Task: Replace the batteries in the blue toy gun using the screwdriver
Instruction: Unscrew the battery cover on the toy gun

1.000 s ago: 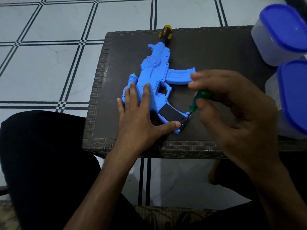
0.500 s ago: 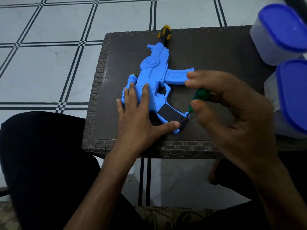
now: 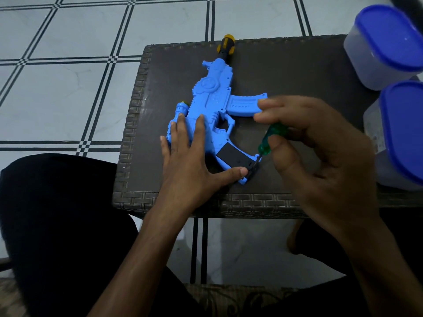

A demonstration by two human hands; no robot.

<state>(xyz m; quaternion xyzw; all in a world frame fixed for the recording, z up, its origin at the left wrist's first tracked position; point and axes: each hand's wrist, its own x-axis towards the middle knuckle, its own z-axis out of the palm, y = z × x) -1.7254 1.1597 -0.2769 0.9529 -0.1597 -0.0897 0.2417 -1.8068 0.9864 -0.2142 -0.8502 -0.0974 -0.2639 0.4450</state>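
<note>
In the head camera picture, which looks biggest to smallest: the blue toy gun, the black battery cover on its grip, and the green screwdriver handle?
1. Blue plastic toy gun, by far the largest.
2. Black rectangular battery cover.
3. Translucent green screwdriver handle, though the right hand hides part of it, so the last two are close.

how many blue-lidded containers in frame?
2. One translucent plastic container with a blue lid stands at the far right corner of the dark wicker table; a second blue-lidded container is nearer, cut off by the right edge. More may lie out of frame.
</note>
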